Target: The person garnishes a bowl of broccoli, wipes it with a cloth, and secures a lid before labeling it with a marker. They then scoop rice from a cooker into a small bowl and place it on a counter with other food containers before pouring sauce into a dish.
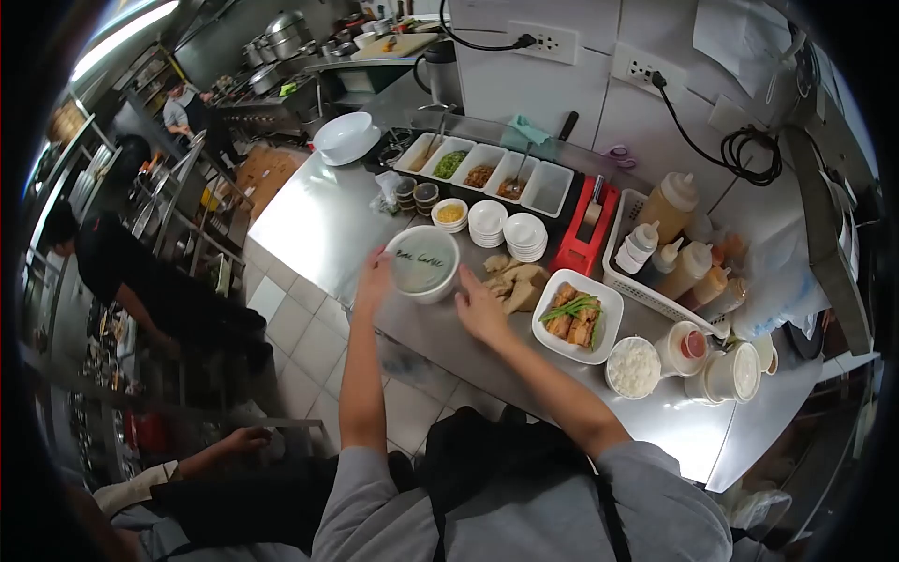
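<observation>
A round white tub (426,272) with a translucent lid and dark handwriting is between my hands, over the counter's front edge. My left hand (375,281) grips its left side, fingers along the wall. My right hand (482,304) is at the opposite side, with thumb and forefinger against the tub near the rim. Right of that hand lies a crumpled tan cloth (520,284). A square white dish (604,344) of browned food topped with green stalks sits beyond it. Behind the tub are stacked small white bowls (487,220) and a small cup of yellow food (450,214).
White inserts (548,190) with chopped toppings line the counter's back. A red device (585,229) stands beside a basket (613,272) of squeeze bottles. A bowl of rice (634,367) and lidded tubs (730,372) are at right. Co-workers (159,272) stand at left; a hand (245,440) is at lower left.
</observation>
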